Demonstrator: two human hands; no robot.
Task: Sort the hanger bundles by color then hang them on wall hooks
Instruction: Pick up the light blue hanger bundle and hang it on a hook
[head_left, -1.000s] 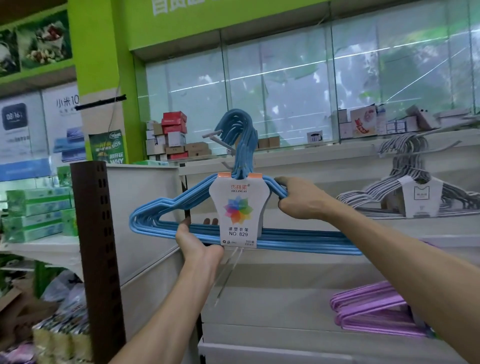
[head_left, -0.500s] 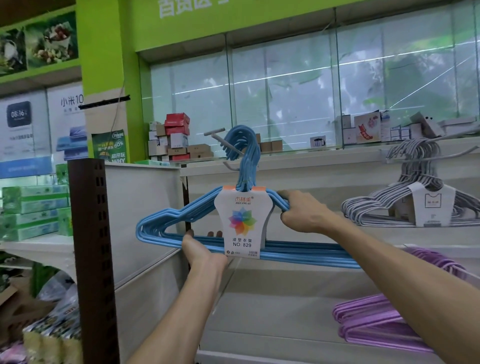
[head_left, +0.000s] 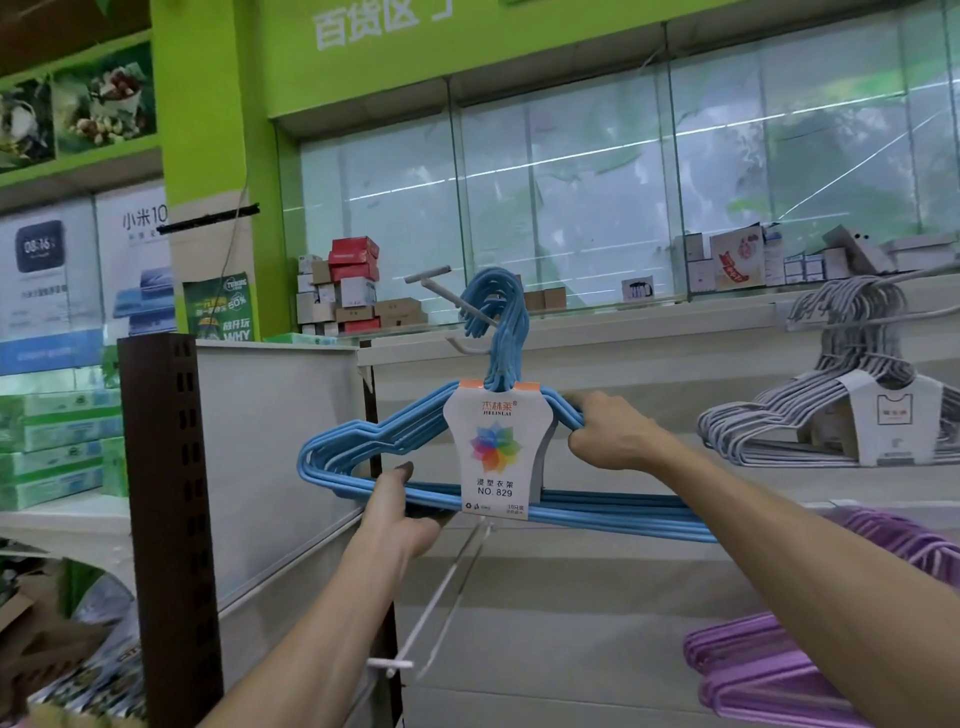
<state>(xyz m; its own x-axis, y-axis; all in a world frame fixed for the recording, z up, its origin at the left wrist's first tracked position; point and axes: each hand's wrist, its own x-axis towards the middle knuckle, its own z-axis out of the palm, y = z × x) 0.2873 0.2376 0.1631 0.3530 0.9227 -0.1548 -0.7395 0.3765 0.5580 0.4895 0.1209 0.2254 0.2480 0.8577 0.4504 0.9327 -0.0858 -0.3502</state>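
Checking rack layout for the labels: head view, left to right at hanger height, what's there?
Green boxes → brown slotted post → blue hanger bundle held by left hand and right hand → grey hanger bundle.

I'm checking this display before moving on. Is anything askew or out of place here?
The blue hanger bundle hangs tilted, its left end higher than its right, while both hands hold it. Its hooks sit around the upper wall hook. The grey bundle hangs level; nothing looks damaged.
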